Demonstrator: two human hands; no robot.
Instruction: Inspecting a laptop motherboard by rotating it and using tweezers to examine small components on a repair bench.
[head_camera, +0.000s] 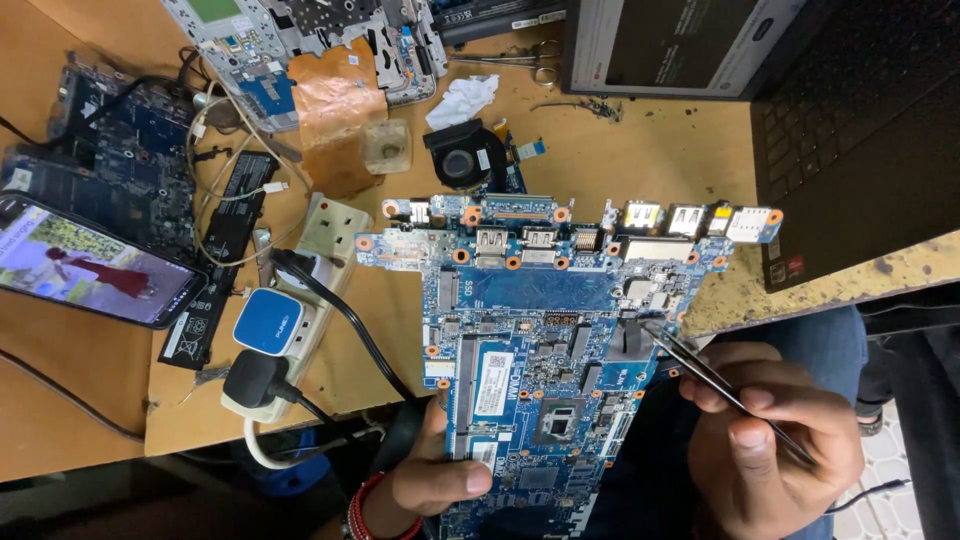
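Blue circuit board (545, 330) is being held out over the bench edge, near end over the lap. Left hand (435, 480) is gripping its near left edge, thumb on top, probably steadying it. Right hand (775, 440) is pinching dark tweezers (720, 380), tips touching a part at the board's right side. Farther left, a white power strip (290, 310) is carrying plugs. A phone (90, 265) is playing video. At the back, a fan (462, 160) and a black laptop (850, 130) are lying.
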